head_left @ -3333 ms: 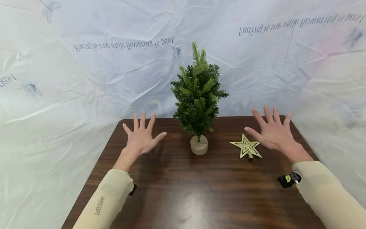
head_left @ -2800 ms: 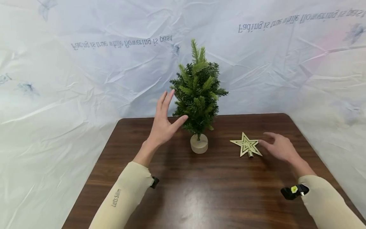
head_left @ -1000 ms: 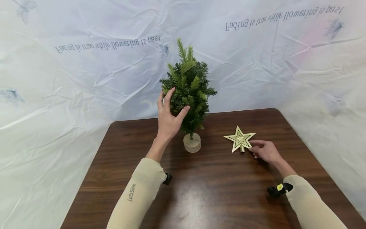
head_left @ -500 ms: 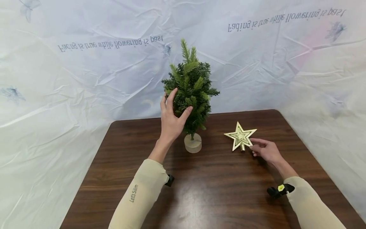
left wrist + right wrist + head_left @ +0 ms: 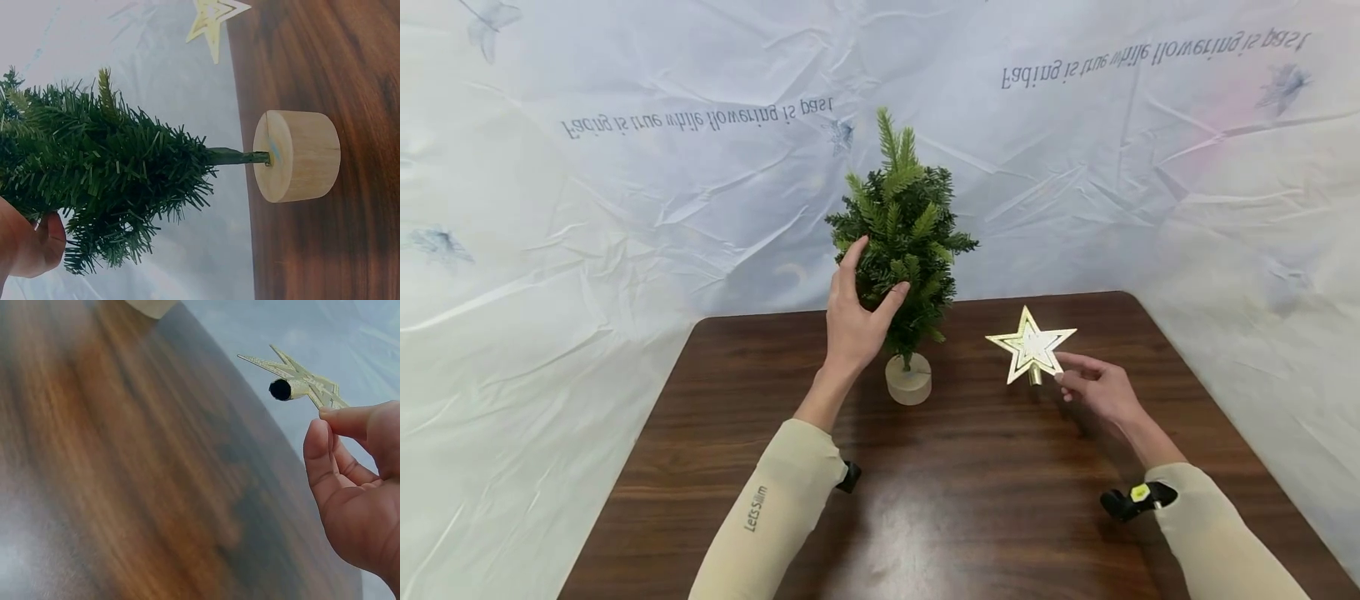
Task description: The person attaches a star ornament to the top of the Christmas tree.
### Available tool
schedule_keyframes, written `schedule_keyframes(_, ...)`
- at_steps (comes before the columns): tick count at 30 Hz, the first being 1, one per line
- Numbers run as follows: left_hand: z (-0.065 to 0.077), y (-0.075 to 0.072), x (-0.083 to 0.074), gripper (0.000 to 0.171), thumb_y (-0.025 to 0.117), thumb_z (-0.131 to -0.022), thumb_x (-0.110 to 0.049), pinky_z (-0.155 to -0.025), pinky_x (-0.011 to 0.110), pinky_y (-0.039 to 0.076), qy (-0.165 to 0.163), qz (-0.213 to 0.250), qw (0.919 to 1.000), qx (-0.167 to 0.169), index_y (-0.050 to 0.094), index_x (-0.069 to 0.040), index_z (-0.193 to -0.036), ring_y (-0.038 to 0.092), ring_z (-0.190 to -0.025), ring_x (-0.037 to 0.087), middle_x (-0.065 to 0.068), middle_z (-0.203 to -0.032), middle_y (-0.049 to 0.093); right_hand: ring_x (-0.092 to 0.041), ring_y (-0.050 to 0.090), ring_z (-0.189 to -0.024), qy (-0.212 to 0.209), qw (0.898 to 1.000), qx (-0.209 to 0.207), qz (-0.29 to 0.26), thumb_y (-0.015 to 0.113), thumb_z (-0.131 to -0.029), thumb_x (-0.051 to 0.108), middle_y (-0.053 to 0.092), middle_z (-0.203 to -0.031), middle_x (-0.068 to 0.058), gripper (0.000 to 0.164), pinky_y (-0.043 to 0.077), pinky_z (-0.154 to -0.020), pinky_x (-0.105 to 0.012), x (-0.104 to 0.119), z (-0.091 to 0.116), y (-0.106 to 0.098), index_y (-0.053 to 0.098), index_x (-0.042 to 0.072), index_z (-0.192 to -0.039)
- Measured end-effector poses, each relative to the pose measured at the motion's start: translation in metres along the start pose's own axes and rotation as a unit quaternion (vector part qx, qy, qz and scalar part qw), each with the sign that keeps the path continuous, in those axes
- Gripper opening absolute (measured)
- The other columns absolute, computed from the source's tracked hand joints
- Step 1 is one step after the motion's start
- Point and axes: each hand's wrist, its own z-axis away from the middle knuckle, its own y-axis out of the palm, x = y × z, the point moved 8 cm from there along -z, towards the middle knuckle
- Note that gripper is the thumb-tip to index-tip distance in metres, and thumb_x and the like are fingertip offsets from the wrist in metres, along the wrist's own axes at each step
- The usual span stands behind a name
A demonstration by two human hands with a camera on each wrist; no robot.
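Note:
A small artificial Christmas tree (image 5: 913,242) stands upright on its round wooden base (image 5: 908,381). My left hand (image 5: 856,325) grips its foliage from the left side, thumb in front and some fingertips hidden among the needles. In the left wrist view the tree's trunk (image 5: 234,156) and part of that hand (image 5: 28,240) show. To the right of the tree, my right hand (image 5: 1101,387) pinches one lower point of a gold star tree topper (image 5: 1032,346) between thumb and finger. From the right wrist, the topper's hollow socket (image 5: 281,390) faces the camera, raised off the table.
Both hands work over a dark brown wooden table (image 5: 970,483) with a glossy patch of reflected light. A wrinkled pale sheet (image 5: 715,192) with printed lettering hangs behind the table and along its sides. Each wrist wears a black camera strap (image 5: 1138,500).
My left hand has moved from the table's left to the tree and taken hold of it. My right hand has reached to the star topper, pinched it and lifted it slightly, tilting it up.

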Motion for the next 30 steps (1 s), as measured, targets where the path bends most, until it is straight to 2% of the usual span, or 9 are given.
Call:
schedule_keyframes(6,0.001,0.001,0.001,0.078,0.072,-0.1,-0.042,-0.114,0.067,0.039,-0.01,0.0,0.9999,0.008,0.03,-0.034,-0.166,0.036,-0.156,0.032,0.005,-0.171,0.032,-0.008,0.069,-0.077,-0.011,1.0,-0.007,-0.012,0.072,-0.101,0.013,0.072,-0.083,0.015,0.051,0.062,-0.073,-0.03,0.018,0.0,-0.006,0.058,-0.001,-0.149)
schedule_keyframes(14,0.001,0.0,-0.001,0.078,0.072,-0.101,-0.042,-0.113,0.067,0.04,-0.011,-0.001,0.9999,0.005,0.03,-0.034,-0.166,0.037,-0.156,0.032,0.006,-0.172,0.032,-0.006,0.068,-0.071,-0.043,0.999,-0.024,-0.014,0.074,-0.101,0.013,0.072,-0.081,0.016,0.047,0.06,-0.068,-0.025,0.045,-0.002,-0.013,0.063,0.004,-0.146)
schedule_keyframes(22,0.001,0.0,0.0,0.077,0.071,-0.1,-0.043,-0.111,0.068,0.04,-0.018,0.0,0.9998,0.006,0.03,-0.036,-0.166,0.037,-0.155,0.034,0.006,-0.172,0.032,-0.005,0.069,-0.069,-0.067,0.995,-0.022,-0.069,0.074,-0.099,0.005,0.075,-0.082,0.013,0.041,0.059,-0.064,-0.024,0.062,-0.003,-0.013,0.069,0.009,-0.139)
schedule_keyframes(26,0.001,0.0,0.0,0.077,0.071,-0.1,-0.044,-0.111,0.069,0.041,-0.017,0.001,0.9998,0.005,0.03,-0.036,-0.166,0.038,-0.155,0.035,0.007,-0.171,0.032,-0.006,0.069,-0.071,-0.07,0.992,-0.019,-0.099,0.074,-0.098,0.003,0.075,-0.083,0.01,0.04,0.059,-0.064,-0.023,0.066,-0.004,-0.012,0.07,0.009,-0.138)
schedule_keyframes(30,0.001,0.0,0.001,0.077,0.071,-0.1,-0.044,-0.111,0.069,0.04,-0.017,0.001,0.9998,0.005,0.03,-0.036,-0.166,0.037,-0.155,0.034,0.006,-0.172,0.032,-0.006,0.069,-0.071,-0.073,0.991,-0.022,-0.107,0.074,-0.097,0.001,0.076,-0.086,0.007,0.042,0.06,-0.064,-0.024,0.07,-0.005,-0.012,0.069,0.006,-0.139)
